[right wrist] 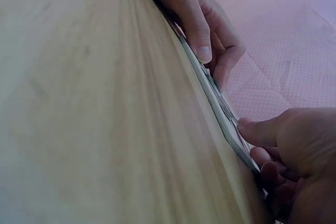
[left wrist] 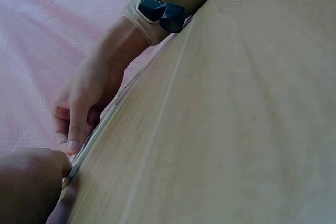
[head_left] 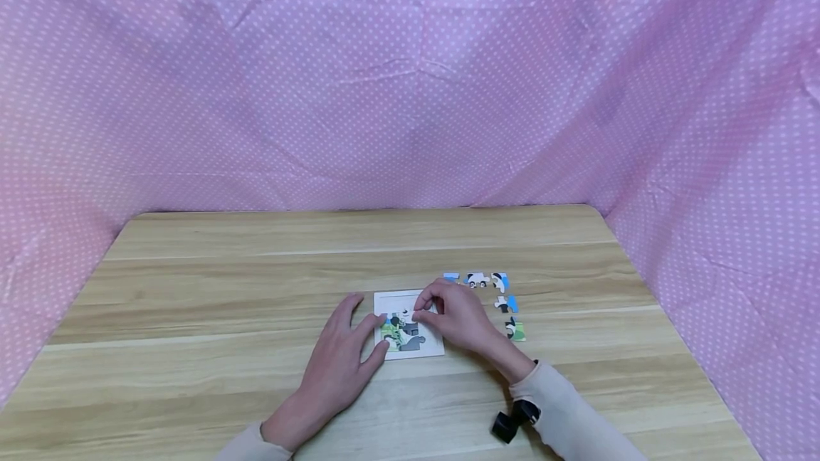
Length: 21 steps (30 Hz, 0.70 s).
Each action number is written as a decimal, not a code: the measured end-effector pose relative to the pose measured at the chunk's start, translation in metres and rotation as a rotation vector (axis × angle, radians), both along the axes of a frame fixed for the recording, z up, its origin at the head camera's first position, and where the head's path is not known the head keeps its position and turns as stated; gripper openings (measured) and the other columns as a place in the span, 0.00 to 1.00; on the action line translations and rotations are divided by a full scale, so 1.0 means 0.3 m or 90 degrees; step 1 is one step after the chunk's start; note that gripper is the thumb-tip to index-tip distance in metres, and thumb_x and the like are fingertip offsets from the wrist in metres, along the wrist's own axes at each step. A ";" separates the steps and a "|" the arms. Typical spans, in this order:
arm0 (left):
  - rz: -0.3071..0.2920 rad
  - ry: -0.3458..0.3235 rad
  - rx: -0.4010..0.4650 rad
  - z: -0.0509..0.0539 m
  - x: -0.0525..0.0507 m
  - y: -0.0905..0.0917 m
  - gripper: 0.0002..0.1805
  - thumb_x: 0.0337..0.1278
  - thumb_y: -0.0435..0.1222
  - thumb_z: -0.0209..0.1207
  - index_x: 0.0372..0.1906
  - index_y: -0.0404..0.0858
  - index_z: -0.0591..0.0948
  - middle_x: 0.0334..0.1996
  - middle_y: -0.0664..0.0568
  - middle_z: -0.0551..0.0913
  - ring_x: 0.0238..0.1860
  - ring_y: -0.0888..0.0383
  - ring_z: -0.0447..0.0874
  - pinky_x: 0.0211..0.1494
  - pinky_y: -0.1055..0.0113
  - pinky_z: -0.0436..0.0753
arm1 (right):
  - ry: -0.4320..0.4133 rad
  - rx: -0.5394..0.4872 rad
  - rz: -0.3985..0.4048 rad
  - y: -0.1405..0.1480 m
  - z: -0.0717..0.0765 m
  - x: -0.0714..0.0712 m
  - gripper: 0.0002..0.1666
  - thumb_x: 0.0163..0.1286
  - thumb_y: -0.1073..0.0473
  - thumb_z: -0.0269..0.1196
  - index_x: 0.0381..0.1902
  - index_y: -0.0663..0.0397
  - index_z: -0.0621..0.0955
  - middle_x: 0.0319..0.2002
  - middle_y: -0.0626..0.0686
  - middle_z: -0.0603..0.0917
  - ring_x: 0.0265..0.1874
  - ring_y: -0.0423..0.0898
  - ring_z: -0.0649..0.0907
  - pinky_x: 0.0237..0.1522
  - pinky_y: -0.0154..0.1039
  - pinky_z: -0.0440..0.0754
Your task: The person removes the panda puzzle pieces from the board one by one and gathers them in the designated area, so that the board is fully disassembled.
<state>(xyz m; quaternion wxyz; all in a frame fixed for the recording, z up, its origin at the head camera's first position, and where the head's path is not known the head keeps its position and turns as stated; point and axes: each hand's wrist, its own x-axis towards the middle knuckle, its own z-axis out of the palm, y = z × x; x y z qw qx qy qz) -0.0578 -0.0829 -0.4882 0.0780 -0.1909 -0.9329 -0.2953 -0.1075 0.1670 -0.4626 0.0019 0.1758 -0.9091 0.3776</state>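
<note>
A white jigsaw tray (head_left: 432, 344) lies on the wooden table, with joined panda-picture pieces (head_left: 398, 333) in its left and middle part. My left hand (head_left: 342, 361) rests at the tray's left edge, fingers spread, thumb and index finger touching the pieces there. Over the tray's right half is my right hand (head_left: 463, 315), its thumb and index finger pinching a small pale puzzle piece (head_left: 406, 314) against the upper edge of the joined ones. Fingers hide part of that piece. In the right wrist view the tray (right wrist: 210, 95) shows nearly edge-on between both hands.
Several loose pieces lie right of the tray: a panda-face piece (head_left: 477, 279), a blue-edged piece (head_left: 506, 304) and a green-cornered piece (head_left: 514, 329) among them. A black wrist device (head_left: 514, 421) hangs at the right sleeve. Pink dotted cloth (head_left: 410, 91) surrounds the table.
</note>
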 end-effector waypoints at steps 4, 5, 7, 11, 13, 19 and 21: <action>0.000 0.003 0.001 -0.001 0.000 -0.001 0.21 0.71 0.47 0.72 0.63 0.45 0.90 0.78 0.33 0.71 0.80 0.35 0.68 0.78 0.34 0.74 | 0.004 -0.005 0.005 0.003 -0.004 0.002 0.06 0.69 0.59 0.80 0.36 0.43 0.91 0.34 0.38 0.84 0.26 0.34 0.74 0.31 0.33 0.72; 0.000 0.004 0.001 -0.001 0.000 -0.001 0.21 0.71 0.47 0.72 0.63 0.45 0.90 0.78 0.33 0.71 0.80 0.35 0.68 0.78 0.34 0.74 | 0.006 -0.005 0.007 0.004 -0.005 0.002 0.06 0.69 0.59 0.80 0.36 0.43 0.91 0.34 0.38 0.84 0.26 0.34 0.73 0.31 0.33 0.72; -0.001 0.004 0.001 -0.002 0.000 -0.001 0.21 0.71 0.47 0.72 0.63 0.45 0.90 0.78 0.33 0.71 0.80 0.35 0.68 0.78 0.34 0.74 | 0.010 -0.005 0.011 0.006 -0.007 0.003 0.06 0.70 0.59 0.80 0.36 0.42 0.91 0.35 0.38 0.84 0.26 0.34 0.73 0.31 0.33 0.72; -0.002 0.002 0.000 -0.003 -0.001 -0.001 0.21 0.71 0.47 0.72 0.63 0.44 0.90 0.77 0.33 0.71 0.80 0.35 0.68 0.78 0.34 0.73 | 0.014 -0.002 0.014 0.008 -0.010 0.006 0.05 0.71 0.58 0.79 0.37 0.43 0.91 0.34 0.38 0.84 0.25 0.34 0.73 0.31 0.34 0.71; -0.001 0.000 -0.001 -0.004 0.000 -0.001 0.21 0.71 0.47 0.72 0.63 0.44 0.90 0.77 0.33 0.71 0.80 0.34 0.68 0.79 0.34 0.73 | 0.010 -0.006 0.016 0.009 -0.011 0.006 0.04 0.71 0.58 0.79 0.38 0.44 0.91 0.32 0.38 0.83 0.24 0.34 0.73 0.30 0.34 0.71; -0.001 -0.004 -0.004 -0.004 0.000 -0.001 0.21 0.71 0.47 0.72 0.64 0.45 0.90 0.78 0.33 0.71 0.81 0.34 0.68 0.79 0.34 0.73 | -0.002 -0.037 0.018 0.012 -0.015 0.002 0.05 0.70 0.60 0.80 0.37 0.45 0.92 0.23 0.38 0.78 0.20 0.33 0.72 0.26 0.32 0.69; -0.001 -0.006 -0.005 -0.003 0.000 -0.001 0.22 0.71 0.47 0.72 0.64 0.45 0.90 0.78 0.33 0.71 0.81 0.34 0.68 0.79 0.34 0.73 | -0.008 -0.044 0.015 0.012 -0.017 0.001 0.05 0.69 0.60 0.80 0.36 0.44 0.92 0.21 0.38 0.77 0.18 0.33 0.71 0.25 0.32 0.68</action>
